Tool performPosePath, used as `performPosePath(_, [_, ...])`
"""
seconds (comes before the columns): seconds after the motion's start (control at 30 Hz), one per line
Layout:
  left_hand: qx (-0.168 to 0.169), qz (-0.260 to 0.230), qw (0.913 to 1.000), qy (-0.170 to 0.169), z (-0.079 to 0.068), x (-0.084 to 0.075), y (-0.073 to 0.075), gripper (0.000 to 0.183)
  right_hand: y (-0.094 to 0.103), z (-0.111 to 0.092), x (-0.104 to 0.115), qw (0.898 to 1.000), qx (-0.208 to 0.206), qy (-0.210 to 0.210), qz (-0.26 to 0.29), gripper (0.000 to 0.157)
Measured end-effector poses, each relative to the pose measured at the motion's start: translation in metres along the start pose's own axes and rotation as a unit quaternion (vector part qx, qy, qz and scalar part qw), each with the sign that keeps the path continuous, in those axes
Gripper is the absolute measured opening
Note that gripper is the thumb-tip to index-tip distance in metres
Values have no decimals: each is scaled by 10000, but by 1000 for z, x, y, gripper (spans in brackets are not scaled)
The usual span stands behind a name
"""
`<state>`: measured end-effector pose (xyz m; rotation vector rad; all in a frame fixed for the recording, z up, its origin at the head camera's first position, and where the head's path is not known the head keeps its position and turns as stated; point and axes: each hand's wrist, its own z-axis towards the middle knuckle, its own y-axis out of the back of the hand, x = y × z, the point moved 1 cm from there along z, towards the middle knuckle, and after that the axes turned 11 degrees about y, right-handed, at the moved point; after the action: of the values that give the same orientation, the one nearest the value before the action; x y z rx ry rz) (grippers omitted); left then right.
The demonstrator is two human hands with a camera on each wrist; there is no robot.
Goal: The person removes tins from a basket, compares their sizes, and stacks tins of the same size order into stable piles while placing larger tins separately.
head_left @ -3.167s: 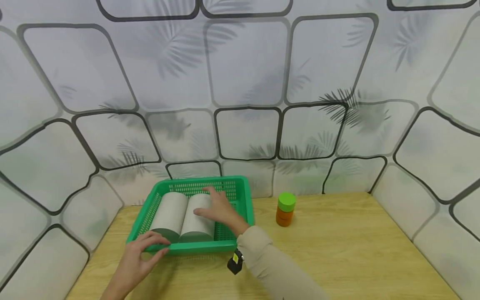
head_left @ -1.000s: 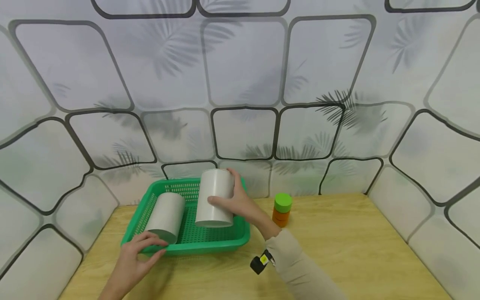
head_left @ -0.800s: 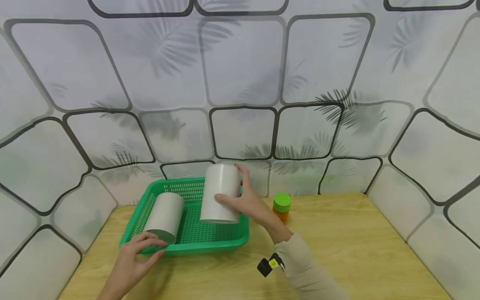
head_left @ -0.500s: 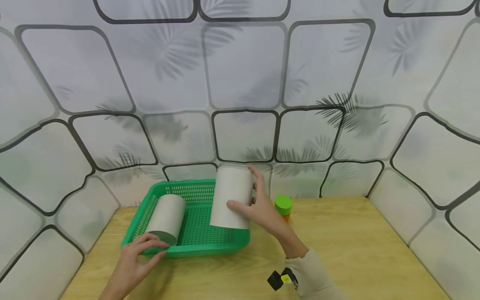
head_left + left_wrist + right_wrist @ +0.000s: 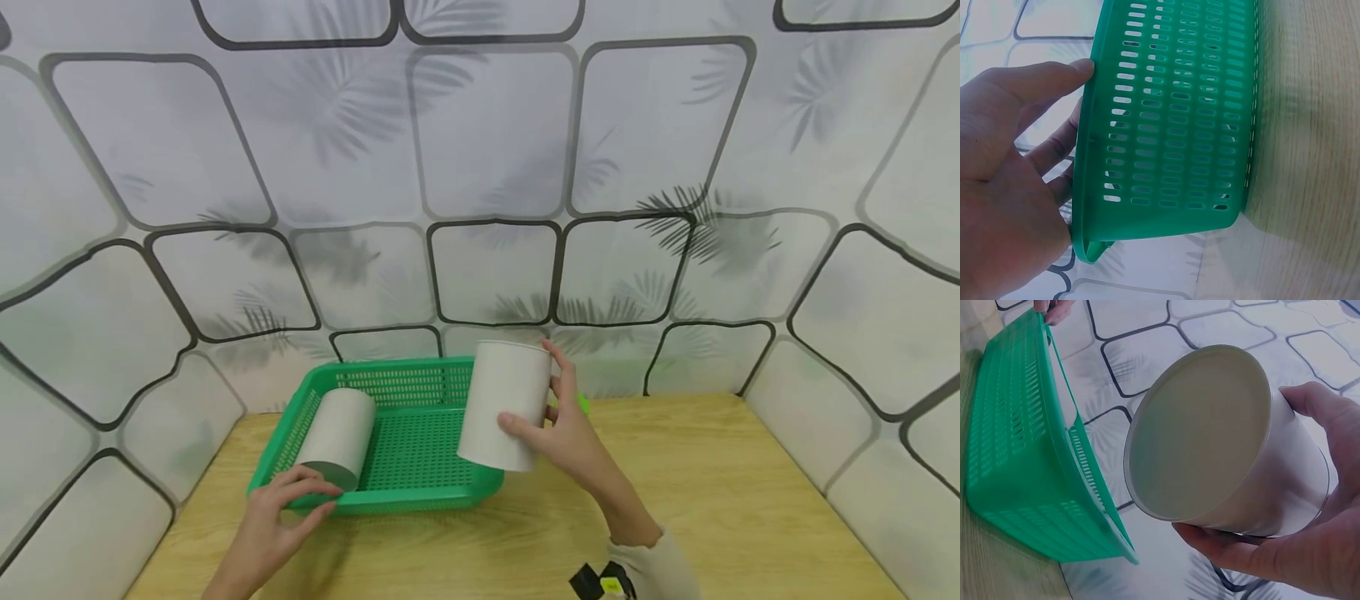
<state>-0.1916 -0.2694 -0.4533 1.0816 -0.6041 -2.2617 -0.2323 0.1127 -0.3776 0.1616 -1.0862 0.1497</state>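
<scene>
My right hand [image 5: 573, 433] grips a white cylindrical canister [image 5: 506, 404], thumb on the near side and fingers round the far side. It holds the canister slightly tilted, up over the right end of the green plastic basket [image 5: 408, 500]. In the right wrist view, the flat round end of the canister [image 5: 1200, 434] faces the camera. A second white canister [image 5: 339, 433] lies on its side in the left part of the basket. My left hand [image 5: 266, 521] pinches the basket's front rim near its left corner; in the left wrist view the thumb [image 5: 1075, 72] lies against the rim.
Behind my right hand a jar with a green lid [image 5: 583, 404] is mostly hidden. The basket stands on a wooden table [image 5: 712, 500], close to a patterned backdrop [image 5: 495, 275] that rises behind and along both sides.
My right hand has taken hold of the right-hand canister, lifted it out of the basket and carried it rightward, across in front of the jar. My left hand has stayed at the rim.
</scene>
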Motion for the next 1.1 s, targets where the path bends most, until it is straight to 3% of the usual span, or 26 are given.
performPosePath(0.53, [38,76,10000,-31,3,-5,1,40,63,-27,11,9937,-736,266,-798,99])
performPosePath(1.1, [-30,109,9999,-83,1,-2,0,41,115,-38,12,9737,-1644,488,-1499,100])
